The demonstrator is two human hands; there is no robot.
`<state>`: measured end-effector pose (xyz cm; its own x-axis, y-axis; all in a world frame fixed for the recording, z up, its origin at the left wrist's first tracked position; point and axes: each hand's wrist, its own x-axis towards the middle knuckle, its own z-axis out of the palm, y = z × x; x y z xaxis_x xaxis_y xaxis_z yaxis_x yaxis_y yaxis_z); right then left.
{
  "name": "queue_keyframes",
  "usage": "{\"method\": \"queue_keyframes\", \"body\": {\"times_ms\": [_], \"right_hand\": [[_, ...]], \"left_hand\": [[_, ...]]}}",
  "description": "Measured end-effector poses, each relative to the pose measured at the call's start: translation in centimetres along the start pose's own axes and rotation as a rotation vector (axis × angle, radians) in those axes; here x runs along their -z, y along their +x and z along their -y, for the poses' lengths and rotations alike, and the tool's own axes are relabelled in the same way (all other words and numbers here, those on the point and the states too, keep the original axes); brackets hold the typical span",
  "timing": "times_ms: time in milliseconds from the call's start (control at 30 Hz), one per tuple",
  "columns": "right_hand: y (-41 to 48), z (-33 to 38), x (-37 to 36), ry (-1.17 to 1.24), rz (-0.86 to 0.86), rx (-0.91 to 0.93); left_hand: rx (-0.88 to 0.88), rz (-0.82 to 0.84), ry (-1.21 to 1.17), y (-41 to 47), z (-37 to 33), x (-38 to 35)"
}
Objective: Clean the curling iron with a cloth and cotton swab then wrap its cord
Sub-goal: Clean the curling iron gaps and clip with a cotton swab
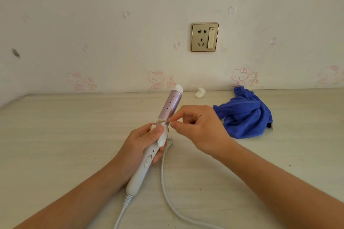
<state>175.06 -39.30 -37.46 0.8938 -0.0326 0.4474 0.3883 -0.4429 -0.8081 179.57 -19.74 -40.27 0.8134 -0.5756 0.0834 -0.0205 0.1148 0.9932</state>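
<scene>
My left hand (138, 144) grips the white handle of the curling iron (170, 106), whose pink barrel points up and away, tip toward the wall. My right hand (197, 126) pinches a cotton swab (163, 120) between thumb and fingers and holds it across the base of the barrel, just above the clamp lever. The white cord (165, 182) leaves the handle's bottom, runs off the lower edge and loops back up to a plug partly hidden behind my left hand. A crumpled blue cloth (245, 115) lies on the table to the right, apart from both hands.
The pale wooden table (74, 135) meets a wall with cartoon wallpaper. A gold-framed wall socket (204, 37) sits above the table's back edge. A small white wad (200, 92) lies by the wall behind the barrel tip.
</scene>
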Motion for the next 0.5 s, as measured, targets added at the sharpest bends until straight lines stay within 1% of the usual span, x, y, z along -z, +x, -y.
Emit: {"method": "queue_keyframes", "body": {"times_ms": [33, 133, 167, 200, 267, 300, 333, 367, 467, 500], "right_hand": [[0.3, -0.2, 0.2, -0.012, -0.039, -0.007], [1.6, -0.9, 2.3, 0.035, -0.243, -0.075], [1.7, -1.0, 2.6, 0.052, -0.255, -0.074], [1.5, -0.9, 2.5, 0.056, -0.214, -0.065], [0.6, -0.4, 1.0, 0.047, -0.053, -0.026], [0.2, -0.2, 0.3, 0.035, 0.002, -0.010], [0.1, -0.1, 0.1, 0.022, 0.008, -0.003], [0.4, -0.2, 0.4, 0.014, -0.036, -0.003], [1.5, -0.7, 2.4, 0.058, -0.243, -0.040], [1.6, -0.9, 2.6, 0.066, -0.248, -0.038]], "left_hand": [[0.003, 0.001, 0.012, 0.1, 0.1, 0.1], [0.003, 0.032, 0.062, 0.1, 0.2, -0.1], [-0.003, 0.045, 0.072, 0.1, 0.2, -0.1], [-0.007, 0.055, 0.076, 0.1, 0.2, -0.1], [0.000, 0.059, 0.044, 0.2, 0.2, 0.0], [0.008, 0.057, 0.019, 0.3, 0.2, 0.1], [0.015, 0.058, 0.005, 0.3, 0.2, 0.2], [0.017, 0.065, 0.007, 0.4, 0.2, 0.2], [0.005, 0.097, 0.045, 0.2, 0.3, 0.1], [0.005, 0.104, 0.045, 0.2, 0.3, 0.1]]}}
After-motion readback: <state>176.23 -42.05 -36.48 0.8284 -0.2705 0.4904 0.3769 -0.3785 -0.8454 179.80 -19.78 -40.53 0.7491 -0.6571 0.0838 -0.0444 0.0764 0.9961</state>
